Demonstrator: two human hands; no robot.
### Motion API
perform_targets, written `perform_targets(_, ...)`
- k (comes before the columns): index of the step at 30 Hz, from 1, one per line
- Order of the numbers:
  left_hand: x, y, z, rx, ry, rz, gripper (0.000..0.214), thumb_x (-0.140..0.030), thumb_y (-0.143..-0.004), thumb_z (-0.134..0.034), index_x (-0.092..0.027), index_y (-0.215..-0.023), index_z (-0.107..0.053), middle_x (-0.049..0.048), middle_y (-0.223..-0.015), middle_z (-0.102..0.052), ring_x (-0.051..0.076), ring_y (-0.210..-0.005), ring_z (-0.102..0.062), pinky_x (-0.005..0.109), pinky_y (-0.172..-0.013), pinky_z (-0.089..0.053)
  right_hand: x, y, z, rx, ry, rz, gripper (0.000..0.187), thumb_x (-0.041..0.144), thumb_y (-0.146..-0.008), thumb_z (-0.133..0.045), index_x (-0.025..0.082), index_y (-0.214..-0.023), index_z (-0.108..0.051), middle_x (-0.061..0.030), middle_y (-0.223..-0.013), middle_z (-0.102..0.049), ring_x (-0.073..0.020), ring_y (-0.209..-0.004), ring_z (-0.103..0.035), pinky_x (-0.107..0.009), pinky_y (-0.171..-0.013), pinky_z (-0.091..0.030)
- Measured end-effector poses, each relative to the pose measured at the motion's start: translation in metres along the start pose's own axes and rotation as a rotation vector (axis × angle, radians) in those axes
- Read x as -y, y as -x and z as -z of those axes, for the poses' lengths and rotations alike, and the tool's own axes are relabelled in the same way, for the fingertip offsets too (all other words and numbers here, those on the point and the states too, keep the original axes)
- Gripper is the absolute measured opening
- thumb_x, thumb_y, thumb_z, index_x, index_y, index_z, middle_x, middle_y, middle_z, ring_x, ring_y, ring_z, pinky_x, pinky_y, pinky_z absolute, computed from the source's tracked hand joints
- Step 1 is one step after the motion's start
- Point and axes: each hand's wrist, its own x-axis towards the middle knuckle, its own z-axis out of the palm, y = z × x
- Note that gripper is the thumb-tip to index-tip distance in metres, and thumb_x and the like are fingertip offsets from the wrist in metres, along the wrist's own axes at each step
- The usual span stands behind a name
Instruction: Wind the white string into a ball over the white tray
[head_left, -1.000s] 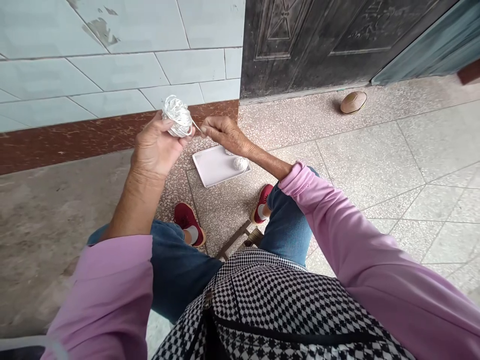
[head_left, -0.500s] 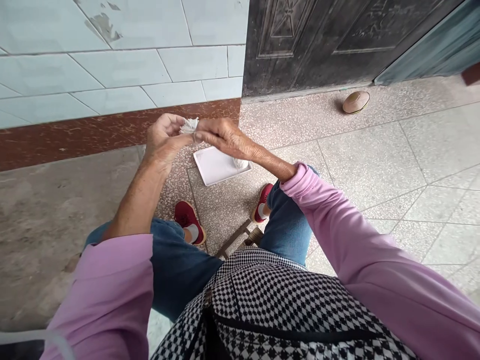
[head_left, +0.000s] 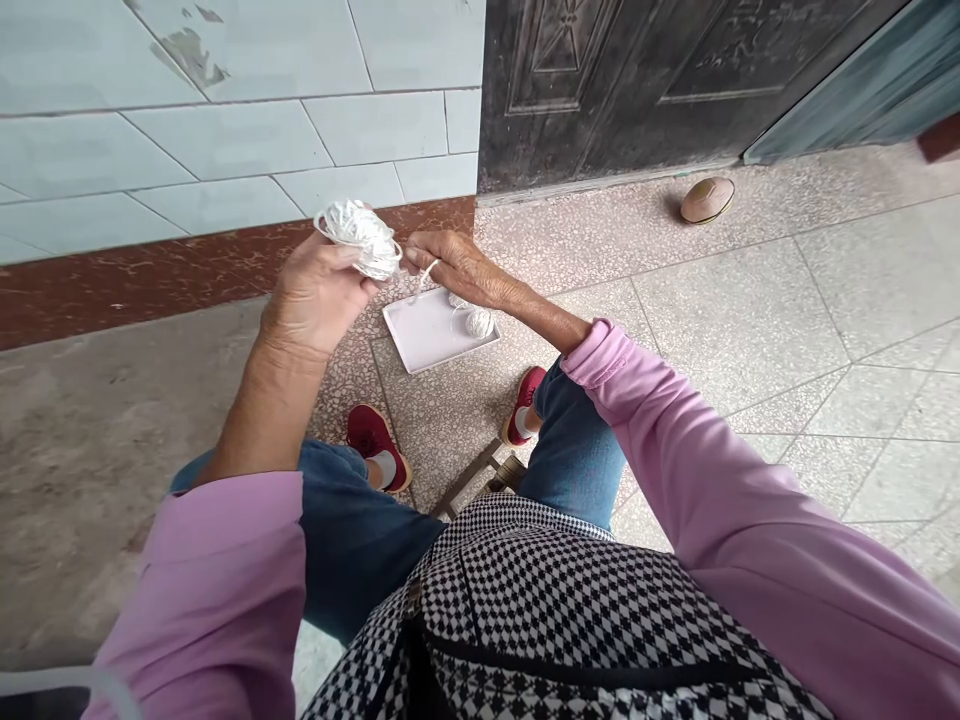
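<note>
A: L hand (head_left: 315, 290)?
B: Grips yarn (head_left: 364, 240), up & left of tray (head_left: 427, 345).
A: R hand (head_left: 456, 266)?
B: Pinches strand (head_left: 426, 275) above tray's far edge.
A: In tray?
B: 2 balls (head_left: 480, 323), right end, 1 part hid by R hand.
A: Past tray?
B: Door (head_left: 600, 110), far right.

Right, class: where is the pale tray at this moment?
In the head view, the pale tray lies on the floor just left of centre, ahead of the red shoes; a white ball sits at its right end.

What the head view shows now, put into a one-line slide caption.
Left hand holding a ball of white cord, right hand with a strand, a pale tray on the floor.
</note>
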Motion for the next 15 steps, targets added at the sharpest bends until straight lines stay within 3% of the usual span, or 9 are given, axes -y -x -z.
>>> perform_targets(5,-0.007,0.002,0.000,-0.113,-0.013,-0.052,0.056,-0.042,-0.063,-0.104,-0.030,-0.103,-0.067,0.0112,-0.115,-0.079,0.035,-0.114,-0.076,0.047,-0.092,-0.075,0.021,0.003,-0.016,0.113,0.009,-0.046,0.046,0.029,-0.139,-0.071,0.025,-0.095,-0.058,-0.0074,-0.102,-0.079,-0.0259,-0.106,-0.073,-0.041,-0.116,-0.063)
perform_targets(10,-0.011,-0.001,0.012,-0.246,-0.037,-0.121,0.057,-0.039,-0.055,-0.109,-0.030,-0.099,-0.073,0.0107,-0.116,-0.085,0.035,-0.122,-0.076,0.044,-0.096,-0.075,0.012,0.008,-0.009,0.223,-0.018,-0.023,0.026,0.006,-0.125,-0.079,0.020,-0.104,-0.073,-0.0047,-0.100,-0.079,-0.0243,-0.100,-0.071,-0.042,-0.114,-0.064)
perform_targets(13,-0.013,0.001,0.022,-0.262,-0.083,-0.134,0.054,-0.033,-0.054,-0.112,-0.028,-0.095,-0.076,0.0122,-0.112,-0.085,0.035,-0.121,-0.077,0.045,-0.096,-0.075,-0.004,0.009,0.001,0.326,-0.065,-0.029,0.021,0.004,-0.112,-0.096,0.015,-0.122,-0.080,-0.0117,-0.126,-0.090,-0.0280,-0.117,-0.079,-0.046,-0.120,-0.068)
perform_targets(15,-0.013,0.003,0.023,-0.230,-0.108,-0.104,0.054,-0.030,-0.054,-0.112,-0.027,-0.098,-0.081,0.0128,-0.111,-0.084,0.034,-0.117,-0.078,0.046,-0.094,-0.074,-0.012,0.005,0.005,0.232,-0.158,-0.011,0.030,0.009,-0.115,-0.097,0.012,-0.140,-0.081,-0.0204,-0.157,-0.087,-0.0314,-0.142,-0.082,-0.048,-0.131,-0.068)
